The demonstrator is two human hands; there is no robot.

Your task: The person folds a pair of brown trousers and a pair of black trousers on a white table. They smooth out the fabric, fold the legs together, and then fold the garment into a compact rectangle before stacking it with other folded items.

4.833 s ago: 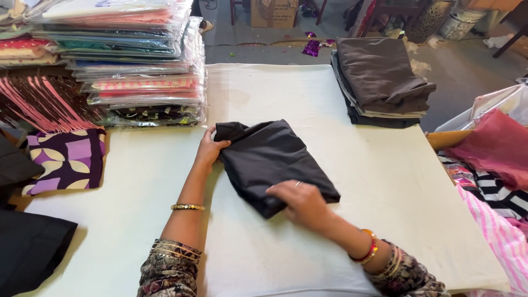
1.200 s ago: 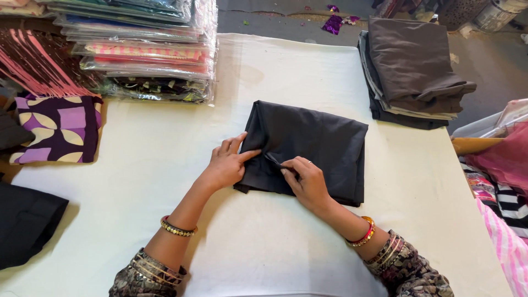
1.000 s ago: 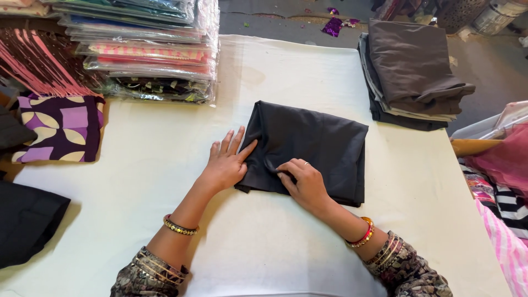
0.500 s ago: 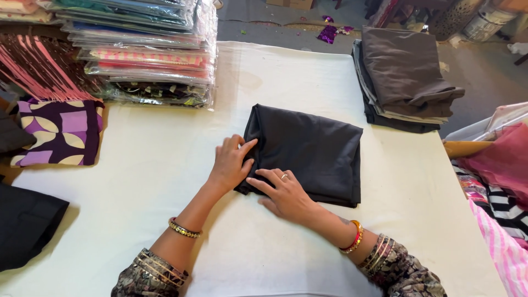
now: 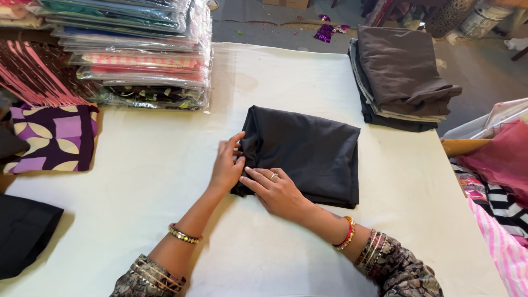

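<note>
A folded black cloth (image 5: 311,151) lies in the middle of a white-covered table (image 5: 165,209). My left hand (image 5: 226,165) rests at the cloth's left edge, fingers pointing up along the fold and touching it. My right hand (image 5: 275,190), with a ring, lies flat on the cloth's near left corner, fingers pointing left and meeting the left hand. Both wrists carry bangles. Neither hand grips the cloth; both press on it.
A tall stack of plastic-wrapped fabrics (image 5: 132,55) stands at the back left. A purple patterned cloth (image 5: 52,137) and a black cloth (image 5: 25,231) lie at the left edge. Folded dark brown cloths (image 5: 399,77) are stacked back right. Pink and striped fabrics (image 5: 495,181) lie on the right.
The cloth went from a narrow diagonal fold to a wider rectangle. In the last second my right hand slid from pinching the fold to lying flat at the near left corner.
</note>
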